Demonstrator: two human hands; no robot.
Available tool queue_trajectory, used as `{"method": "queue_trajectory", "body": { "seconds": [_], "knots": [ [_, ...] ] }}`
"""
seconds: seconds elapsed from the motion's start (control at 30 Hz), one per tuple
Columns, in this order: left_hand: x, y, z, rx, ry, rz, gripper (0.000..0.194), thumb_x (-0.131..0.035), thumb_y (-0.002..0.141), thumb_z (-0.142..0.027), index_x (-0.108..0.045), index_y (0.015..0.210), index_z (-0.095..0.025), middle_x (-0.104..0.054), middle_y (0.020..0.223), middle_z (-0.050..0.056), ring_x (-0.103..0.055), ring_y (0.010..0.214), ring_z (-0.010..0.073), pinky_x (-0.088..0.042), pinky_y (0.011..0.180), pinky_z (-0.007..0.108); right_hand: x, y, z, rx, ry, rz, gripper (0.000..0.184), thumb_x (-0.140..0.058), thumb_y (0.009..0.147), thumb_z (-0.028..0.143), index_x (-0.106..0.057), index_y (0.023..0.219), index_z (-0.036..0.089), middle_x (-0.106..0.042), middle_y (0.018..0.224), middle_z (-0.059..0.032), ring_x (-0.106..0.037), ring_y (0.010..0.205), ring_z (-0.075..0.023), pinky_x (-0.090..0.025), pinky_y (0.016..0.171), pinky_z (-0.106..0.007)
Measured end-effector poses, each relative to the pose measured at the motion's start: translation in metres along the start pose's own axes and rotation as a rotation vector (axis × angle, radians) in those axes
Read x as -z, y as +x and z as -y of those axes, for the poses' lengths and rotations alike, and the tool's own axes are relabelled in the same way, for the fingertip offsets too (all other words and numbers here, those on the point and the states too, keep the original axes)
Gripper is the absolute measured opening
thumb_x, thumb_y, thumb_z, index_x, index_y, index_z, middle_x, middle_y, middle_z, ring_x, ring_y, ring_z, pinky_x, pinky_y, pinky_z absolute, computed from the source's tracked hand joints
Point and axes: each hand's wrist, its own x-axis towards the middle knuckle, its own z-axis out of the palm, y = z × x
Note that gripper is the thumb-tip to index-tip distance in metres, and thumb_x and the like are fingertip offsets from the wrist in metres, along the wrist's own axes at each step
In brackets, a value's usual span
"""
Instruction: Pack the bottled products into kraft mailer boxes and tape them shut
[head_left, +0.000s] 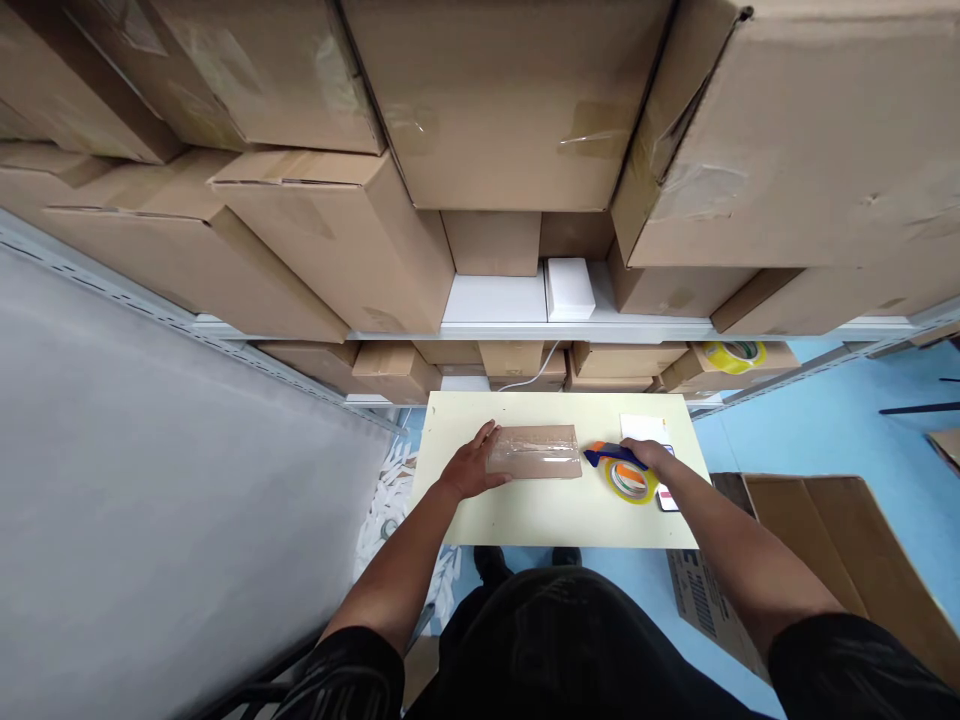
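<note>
A small brown cardboard box (536,452) lies lengthwise on the pale yellow table (517,520). Clear, shiny tape runs along its top. My left hand (471,467) grips the box's left end, thumb on the near side and fingers on the far side. Just right of the box, my right hand (649,456) is closed around the handle of a blue and orange tape dispenser (611,453). A yellow roll of tape (628,483) is fitted on it. The dispenser's tip is close to the box's right end, seemingly apart from it.
Under my right forearm lie a white paper (641,428) and a phone (667,499). Shelves with stacked cardboard boxes (510,110) rise behind the table. Another tape roll (733,356) sits on a lower shelf. An open carton (825,530) stands at right, paper scraps (379,510) at left.
</note>
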Motion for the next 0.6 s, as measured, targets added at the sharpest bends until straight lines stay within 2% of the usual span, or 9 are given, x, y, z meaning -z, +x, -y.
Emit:
{"method": "queue_trajectory", "body": {
  "seconds": [0.1, 0.17, 0.3, 0.37, 0.47, 0.53, 0.6],
  "knots": [
    [0.0, 0.0, 0.0, -0.005, -0.027, -0.001, 0.112, -0.078, 0.078, -0.062, -0.019, 0.167, -0.029, -0.009, 0.175, 0.01, -0.038, 0.151, 0.0359, -0.034, 0.125, 0.045, -0.022, -0.019, -0.02, 0.056, -0.047, -0.138, 0.055, -0.036, 0.099, 0.056, -0.07, 0.083, 0.016, -0.077, 0.096, -0.0175, -0.071, 0.083, -0.0269, -0.05, 0.069, -0.032],
    [-0.002, -0.002, -0.001, 0.006, -0.065, -0.024, 0.115, -0.08, 0.076, -0.061, -0.017, 0.167, -0.028, -0.007, 0.175, 0.01, -0.034, 0.154, 0.0356, -0.034, 0.125, 0.044, -0.043, -0.029, -0.031, 0.131, -0.115, -0.209, 0.055, -0.034, 0.1, 0.055, -0.072, 0.088, 0.018, -0.076, 0.097, -0.0169, -0.07, 0.091, -0.0284, -0.049, 0.075, -0.033],
    [-0.016, -0.012, -0.005, 0.12, -0.213, -0.191, 0.123, -0.084, 0.074, -0.058, -0.011, 0.167, -0.024, -0.005, 0.175, 0.015, -0.023, 0.158, 0.0374, -0.033, 0.125, 0.049, -0.086, -0.035, -0.041, 0.351, -0.507, -0.376, 0.05, -0.038, 0.102, 0.05, -0.075, 0.103, 0.016, -0.074, 0.109, -0.019, -0.066, 0.103, -0.0313, -0.045, 0.09, -0.039],
    [-0.029, -0.021, -0.008, 0.183, -0.366, -0.255, 0.12, -0.082, 0.077, -0.056, -0.01, 0.167, -0.025, -0.011, 0.174, 0.017, -0.028, 0.156, 0.0375, -0.034, 0.123, 0.051, -0.1, -0.035, -0.042, 0.373, -0.601, -0.408, 0.043, -0.042, 0.101, 0.044, -0.075, 0.108, 0.017, -0.073, 0.113, -0.0192, -0.062, 0.11, -0.0335, -0.043, 0.095, -0.043],
    [-0.051, -0.036, -0.012, 0.262, -0.638, -0.238, 0.113, -0.079, 0.081, -0.054, -0.01, 0.167, -0.027, -0.023, 0.171, 0.019, -0.041, 0.149, 0.0362, -0.042, 0.117, 0.052, -0.112, -0.039, -0.04, 0.412, -0.617, -0.493, 0.041, -0.051, 0.096, 0.036, -0.069, 0.127, 0.017, -0.07, 0.117, -0.0211, -0.056, 0.12, -0.0386, -0.039, 0.098, -0.052],
    [-0.06, -0.042, -0.015, 0.317, -0.749, -0.21, 0.111, -0.08, 0.08, -0.053, -0.015, 0.166, -0.026, -0.03, 0.168, 0.02, -0.042, 0.148, 0.0365, -0.043, 0.115, 0.051, -0.117, -0.045, -0.038, 0.497, -0.577, -0.539, 0.057, -0.057, 0.09, 0.033, -0.058, 0.143, 0.013, -0.065, 0.128, -0.0237, -0.052, 0.126, -0.0409, -0.037, 0.102, -0.055],
    [-0.063, -0.043, -0.018, 0.338, -0.808, -0.186, 0.105, -0.078, 0.081, -0.053, -0.021, 0.164, -0.025, -0.039, 0.163, 0.018, -0.044, 0.147, 0.0351, -0.046, 0.113, 0.05, -0.125, -0.05, -0.035, 0.63, -0.498, -0.511, 0.069, -0.059, 0.087, 0.031, -0.047, 0.152, 0.011, -0.058, 0.14, -0.024, -0.048, 0.132, -0.0405, -0.036, 0.108, -0.055]
  ]
}}
